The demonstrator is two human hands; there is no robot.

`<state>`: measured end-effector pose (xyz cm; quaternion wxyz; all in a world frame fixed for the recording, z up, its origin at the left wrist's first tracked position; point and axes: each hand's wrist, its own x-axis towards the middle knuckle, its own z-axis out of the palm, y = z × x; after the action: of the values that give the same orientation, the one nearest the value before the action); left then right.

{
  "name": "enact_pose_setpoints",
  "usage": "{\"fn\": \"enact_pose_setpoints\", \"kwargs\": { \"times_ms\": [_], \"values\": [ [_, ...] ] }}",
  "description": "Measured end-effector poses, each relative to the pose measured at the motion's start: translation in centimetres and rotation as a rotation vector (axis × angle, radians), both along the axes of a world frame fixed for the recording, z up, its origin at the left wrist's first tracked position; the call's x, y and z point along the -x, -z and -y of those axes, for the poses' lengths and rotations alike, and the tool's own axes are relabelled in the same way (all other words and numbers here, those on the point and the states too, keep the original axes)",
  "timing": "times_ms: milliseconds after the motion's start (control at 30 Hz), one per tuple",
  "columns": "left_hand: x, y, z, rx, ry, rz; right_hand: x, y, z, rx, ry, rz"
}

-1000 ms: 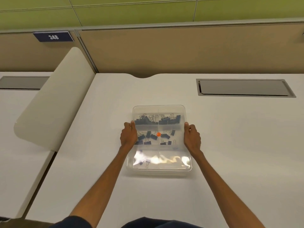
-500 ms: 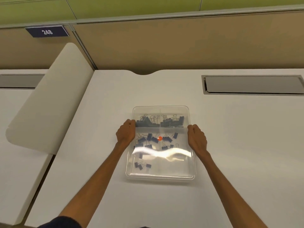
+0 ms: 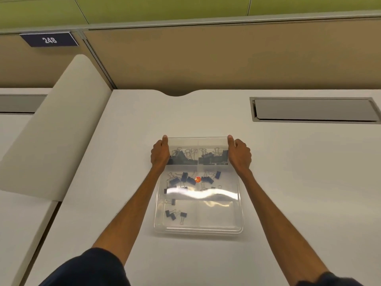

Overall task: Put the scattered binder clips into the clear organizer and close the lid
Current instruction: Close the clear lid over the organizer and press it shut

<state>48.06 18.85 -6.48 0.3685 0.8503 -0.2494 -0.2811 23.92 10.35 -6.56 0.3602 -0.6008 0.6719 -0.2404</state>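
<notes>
clear organizer on bench, binder clips inside, none seen loose. left hand & right hand each clamp far corner of lid, thumbs on top. Best: press both corners evenly, straight down; then check near edge flush w/ rim.

The white number "248" stands on a dark blue rectangular plate fixed to the tan fabric partition panel, high on that panel, just under its grey top rail. A small round orange sticker on the clear plastic organizer, well below the panel, bears marks too small to read
</notes>
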Motion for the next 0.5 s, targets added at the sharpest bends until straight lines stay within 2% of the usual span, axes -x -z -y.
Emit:
{"fn": "enact_pose_setpoints", "kwargs": {
  "times_ms": [500],
  "values": [
    [-0.17, 0.63, -0.1, 0.067, -0.037, 0.065, 0.09, 0.76, 0.13, 0.075, 0.013, 0.007]
  ]
}}
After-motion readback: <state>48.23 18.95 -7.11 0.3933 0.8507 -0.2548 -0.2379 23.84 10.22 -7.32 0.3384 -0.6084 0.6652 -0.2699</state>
